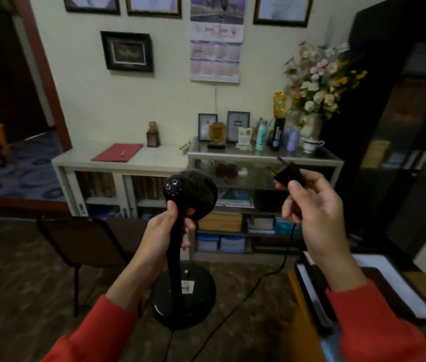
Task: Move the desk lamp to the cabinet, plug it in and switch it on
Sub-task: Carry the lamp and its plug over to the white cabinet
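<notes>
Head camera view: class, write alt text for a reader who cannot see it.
A person in red sleeves carries a black desk lamp by its neck in the left hand and its plug in the right hand, facing a low cabinet against the wall.

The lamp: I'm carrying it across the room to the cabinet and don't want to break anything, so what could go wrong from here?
1. The cord hangs in a loose loop below the lamp; it could snag the chair or catch a foot.
2. The left hand grips only the thin neck, so the heavy base may swing.
3. The glass cabinet top is crowded; the white one has more room.
</notes>
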Demonstrator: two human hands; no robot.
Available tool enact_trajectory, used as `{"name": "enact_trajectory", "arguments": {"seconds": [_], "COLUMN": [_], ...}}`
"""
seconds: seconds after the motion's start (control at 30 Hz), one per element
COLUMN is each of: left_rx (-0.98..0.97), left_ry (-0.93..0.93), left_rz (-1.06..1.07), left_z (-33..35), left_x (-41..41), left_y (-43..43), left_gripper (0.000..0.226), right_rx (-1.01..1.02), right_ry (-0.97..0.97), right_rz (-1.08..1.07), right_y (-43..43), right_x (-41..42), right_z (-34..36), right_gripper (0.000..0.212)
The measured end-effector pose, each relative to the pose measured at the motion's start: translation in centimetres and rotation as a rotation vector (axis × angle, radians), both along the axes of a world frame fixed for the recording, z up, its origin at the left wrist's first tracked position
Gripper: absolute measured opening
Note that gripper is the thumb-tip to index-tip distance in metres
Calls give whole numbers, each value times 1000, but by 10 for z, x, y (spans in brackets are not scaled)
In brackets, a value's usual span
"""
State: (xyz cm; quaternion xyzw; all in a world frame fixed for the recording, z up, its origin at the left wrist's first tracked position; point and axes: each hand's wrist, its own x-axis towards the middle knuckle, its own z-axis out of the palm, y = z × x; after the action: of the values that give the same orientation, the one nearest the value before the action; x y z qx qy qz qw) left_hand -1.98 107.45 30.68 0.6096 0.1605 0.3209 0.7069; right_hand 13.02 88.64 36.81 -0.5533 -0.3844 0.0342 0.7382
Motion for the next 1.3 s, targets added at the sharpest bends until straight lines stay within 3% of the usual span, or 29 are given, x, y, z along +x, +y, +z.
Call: {"name": "enact_trajectory", "arguments": {"seconds": [0.47,0.9,1.3], "left_rx": [0,46,-14], "left_ry": [-4,19,15], "left_rz": [74,287,331], "left_z": [27,12,-15], "left_x": [115,268,372], "left_y": [260,483,663], "left_gripper": [53,51,49], "right_rx": [9,25,-45], "right_ry": [12,-14,20], "right_rz": [107,216,257], "right_y": [262,509,717], "right_x": [139,312,409], "right_z": [13,16,1], "right_gripper": [23,22,16]}}
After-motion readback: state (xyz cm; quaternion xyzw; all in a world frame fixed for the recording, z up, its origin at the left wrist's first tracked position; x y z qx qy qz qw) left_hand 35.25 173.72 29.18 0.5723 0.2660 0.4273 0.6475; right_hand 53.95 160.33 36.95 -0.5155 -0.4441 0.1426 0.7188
